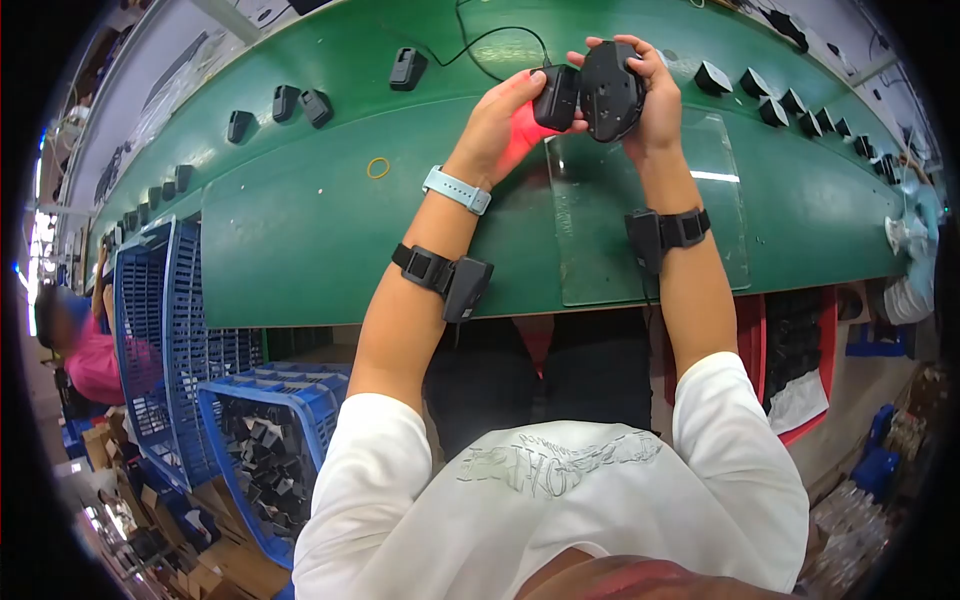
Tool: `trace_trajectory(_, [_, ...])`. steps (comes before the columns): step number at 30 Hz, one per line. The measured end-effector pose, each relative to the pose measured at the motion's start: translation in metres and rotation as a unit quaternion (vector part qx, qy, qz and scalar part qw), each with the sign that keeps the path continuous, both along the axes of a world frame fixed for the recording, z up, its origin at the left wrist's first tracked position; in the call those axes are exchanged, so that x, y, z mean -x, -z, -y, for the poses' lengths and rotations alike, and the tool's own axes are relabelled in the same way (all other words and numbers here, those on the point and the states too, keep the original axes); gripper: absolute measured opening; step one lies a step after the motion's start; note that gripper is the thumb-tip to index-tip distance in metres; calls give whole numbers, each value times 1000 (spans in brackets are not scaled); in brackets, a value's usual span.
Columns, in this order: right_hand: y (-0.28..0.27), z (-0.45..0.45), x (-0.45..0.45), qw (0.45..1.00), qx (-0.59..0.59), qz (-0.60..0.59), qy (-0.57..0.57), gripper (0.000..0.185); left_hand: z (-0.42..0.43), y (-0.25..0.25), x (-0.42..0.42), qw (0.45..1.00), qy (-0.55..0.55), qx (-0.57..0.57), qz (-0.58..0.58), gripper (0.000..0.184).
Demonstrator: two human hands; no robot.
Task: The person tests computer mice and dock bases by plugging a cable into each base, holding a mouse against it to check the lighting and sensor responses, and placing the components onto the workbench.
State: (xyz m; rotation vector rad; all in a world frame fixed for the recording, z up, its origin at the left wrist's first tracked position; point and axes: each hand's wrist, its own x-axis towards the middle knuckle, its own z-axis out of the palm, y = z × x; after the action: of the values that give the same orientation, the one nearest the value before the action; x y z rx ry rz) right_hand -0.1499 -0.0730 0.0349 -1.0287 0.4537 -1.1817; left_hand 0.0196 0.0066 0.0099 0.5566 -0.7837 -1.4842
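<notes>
My left hand (492, 132) is closed around a small black box-shaped device (557, 97), thumb on its upper edge. A thin black cable (500, 32) runs from the top of this device across the table, and red light glows on my palm and fingers beneath it. In my right hand (657, 100) is a larger black rounded housing (611, 93), its face with small holes or screws turned up. Fingers wrap its far side and right edge. The two items are side by side above the table; I cannot tell whether they touch.
On the green table (380, 240) lie a clear sheet (650, 240), a yellow rubber band (378, 168) and several black devices (285, 102). More devices (770, 110) line the right. Blue crates (215, 400) and a red bin (828, 370) stand below the edge. Another person (95, 360) sits left.
</notes>
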Motion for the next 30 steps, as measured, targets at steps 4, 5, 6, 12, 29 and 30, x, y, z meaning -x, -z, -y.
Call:
trace_trajectory(4, [5, 0, -3, 999, -7, 28, 14, 34, 0, 2, 10, 999, -40, -21, 2, 26])
trace_trajectory(5, [6, -1, -3, 999, -10, 38, 14, 34, 0, 4, 11, 998, -56, -28, 10, 27])
trace_trajectory(6, [6, -2, -4, 999, -12, 39, 16, 34, -1, 6, 12, 998, -54, -30, 10, 27])
trace_trajectory(12, [1, -5, -2, 997, -29, 71, 0, 34, 1, 13, 3, 994, 44, -42, -85, 34])
trace_trajectory(29, [8, -5, -5, 971, 177, -68, 148, 36, -2, 11, 18, 980, -119, 41, 155, 49])
trace_trajectory(30, [8, -4, -5, 971, 178, -67, 147, 36, -2, 10, 18, 980, -120, 41, 156, 49])
